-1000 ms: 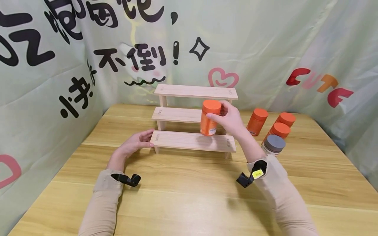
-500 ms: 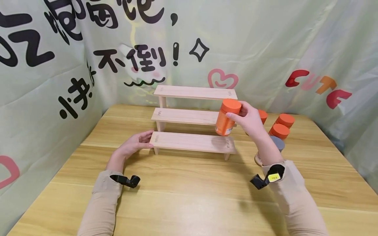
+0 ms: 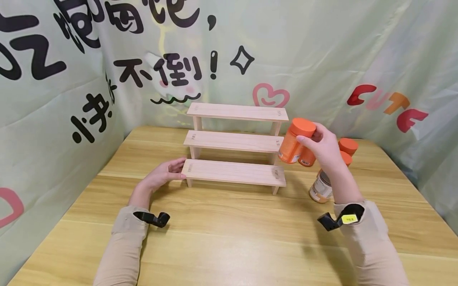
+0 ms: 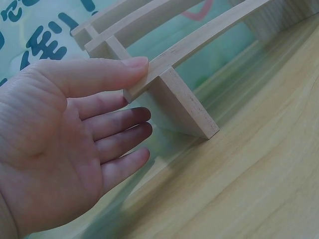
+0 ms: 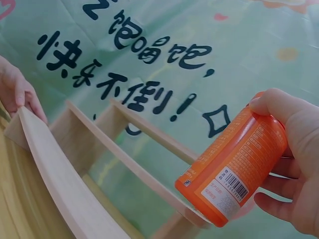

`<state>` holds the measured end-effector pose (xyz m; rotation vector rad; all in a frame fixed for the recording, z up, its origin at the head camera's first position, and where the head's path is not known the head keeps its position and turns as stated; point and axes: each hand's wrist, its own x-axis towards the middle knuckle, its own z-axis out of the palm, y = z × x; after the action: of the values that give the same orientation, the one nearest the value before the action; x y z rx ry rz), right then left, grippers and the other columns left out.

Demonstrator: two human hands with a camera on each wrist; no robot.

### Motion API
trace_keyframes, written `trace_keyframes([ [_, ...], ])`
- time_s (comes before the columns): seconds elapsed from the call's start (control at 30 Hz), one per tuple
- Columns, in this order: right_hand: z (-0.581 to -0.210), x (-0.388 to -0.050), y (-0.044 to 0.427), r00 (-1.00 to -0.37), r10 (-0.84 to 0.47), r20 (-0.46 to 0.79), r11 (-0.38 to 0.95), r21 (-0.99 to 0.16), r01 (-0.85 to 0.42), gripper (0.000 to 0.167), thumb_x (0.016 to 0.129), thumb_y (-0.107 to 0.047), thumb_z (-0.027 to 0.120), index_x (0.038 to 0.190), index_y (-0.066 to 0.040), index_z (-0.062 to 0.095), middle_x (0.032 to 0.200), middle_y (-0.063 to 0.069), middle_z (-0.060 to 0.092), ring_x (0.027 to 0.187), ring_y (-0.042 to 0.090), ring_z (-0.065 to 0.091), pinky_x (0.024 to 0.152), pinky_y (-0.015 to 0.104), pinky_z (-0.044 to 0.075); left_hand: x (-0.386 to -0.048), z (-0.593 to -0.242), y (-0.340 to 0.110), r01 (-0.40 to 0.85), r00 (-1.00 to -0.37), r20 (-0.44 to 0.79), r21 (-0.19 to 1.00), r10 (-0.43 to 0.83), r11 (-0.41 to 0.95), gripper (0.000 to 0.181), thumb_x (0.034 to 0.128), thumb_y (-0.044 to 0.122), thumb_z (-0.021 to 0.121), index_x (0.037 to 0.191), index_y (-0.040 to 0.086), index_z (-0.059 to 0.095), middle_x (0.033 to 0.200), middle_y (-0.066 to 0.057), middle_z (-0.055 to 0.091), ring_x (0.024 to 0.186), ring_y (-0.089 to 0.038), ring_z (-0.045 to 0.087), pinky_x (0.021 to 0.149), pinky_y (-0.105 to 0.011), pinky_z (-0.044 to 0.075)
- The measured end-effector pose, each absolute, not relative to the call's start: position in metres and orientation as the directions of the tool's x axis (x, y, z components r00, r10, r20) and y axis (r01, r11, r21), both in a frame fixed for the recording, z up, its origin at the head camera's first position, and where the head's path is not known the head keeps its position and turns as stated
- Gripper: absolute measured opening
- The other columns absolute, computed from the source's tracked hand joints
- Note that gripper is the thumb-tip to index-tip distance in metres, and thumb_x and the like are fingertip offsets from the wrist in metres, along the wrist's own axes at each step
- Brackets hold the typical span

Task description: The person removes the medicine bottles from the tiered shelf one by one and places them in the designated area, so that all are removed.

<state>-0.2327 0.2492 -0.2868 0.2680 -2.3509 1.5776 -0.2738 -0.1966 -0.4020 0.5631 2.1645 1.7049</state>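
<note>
My right hand (image 3: pixel 323 145) grips an orange bottle (image 3: pixel 295 141) near its orange lid. The bottle is tilted in the air just right of a three-tier wooden display stand (image 3: pixel 234 171). In the right wrist view, the barcode label on the bottle (image 5: pixel 239 164) shows near its base. At the stand's left end, my left hand (image 3: pixel 165 174) pinches the lowest shelf. The left wrist view shows that thumb on the shelf's edge (image 4: pixel 164 62), the index fingertip at its corner and the other fingers extended below. All three shelves are bare.
Behind the held bottle stands another orange bottle (image 3: pixel 307 157), partly covered. Further right, two orange lids (image 3: pixel 348 146) show past my right hand. A grey-lidded jar (image 3: pixel 321 188) stands nearer, partly hidden by my wrist. A printed cloth (image 3: pixel 315 59) hangs behind the wooden table (image 3: pixel 222 238).
My right hand has carried the orange bottle rightward, from above the lowest shelf to beyond the stand's right end, tilting it. My left hand has stayed at the stand.
</note>
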Motion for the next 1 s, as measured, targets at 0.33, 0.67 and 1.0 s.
trace_keyframes([
  [0.33, -0.281, -0.227, 0.277, -0.933, 0.071, 0.354, 0.410, -0.863, -0.296, 0.038, 0.088, -0.018, 0.063, 0.123, -0.011, 0.052, 0.097, -0.014, 0.059, 0.089, 0.003, 0.055, 0.074, 0.010, 0.044, -0.274, -0.402, -0.197, 0.101, -0.871, -0.014, 0.973, 0.492, 0.207, 0.077, 0.0850, 0.008, 0.065, 0.144, -0.007, 0.018, 0.148, -0.025, 0.022, 0.136, -0.038, 0.020, 0.110, -0.048, 0.018],
  [0.67, -0.279, -0.217, 0.306, -0.927, 0.132, 0.352, 0.471, -0.845, -0.254, 0.027, 0.089, -0.019, 0.062, 0.114, -0.023, 0.053, 0.095, -0.017, 0.057, 0.084, 0.001, 0.054, 0.069, 0.008, 0.045, -0.273, -0.401, -0.194, 0.091, -0.865, -0.014, 0.979, 0.501, 0.184, 0.077, 0.0844, 0.007, 0.065, 0.143, -0.008, 0.018, 0.148, -0.025, 0.020, 0.136, -0.038, 0.019, 0.110, -0.047, 0.018],
  [1.0, -0.274, -0.203, 0.336, -0.922, 0.204, 0.330, 0.524, -0.832, -0.182, 0.028, 0.089, -0.021, 0.062, 0.113, -0.030, 0.051, 0.094, -0.022, 0.054, 0.083, -0.001, 0.050, 0.068, 0.006, 0.041, -0.272, -0.401, -0.195, 0.091, -0.871, -0.016, 0.977, 0.492, 0.194, 0.076, 0.0842, 0.006, 0.064, 0.144, -0.008, 0.018, 0.148, -0.025, 0.019, 0.136, -0.039, 0.019, 0.110, -0.047, 0.017],
])
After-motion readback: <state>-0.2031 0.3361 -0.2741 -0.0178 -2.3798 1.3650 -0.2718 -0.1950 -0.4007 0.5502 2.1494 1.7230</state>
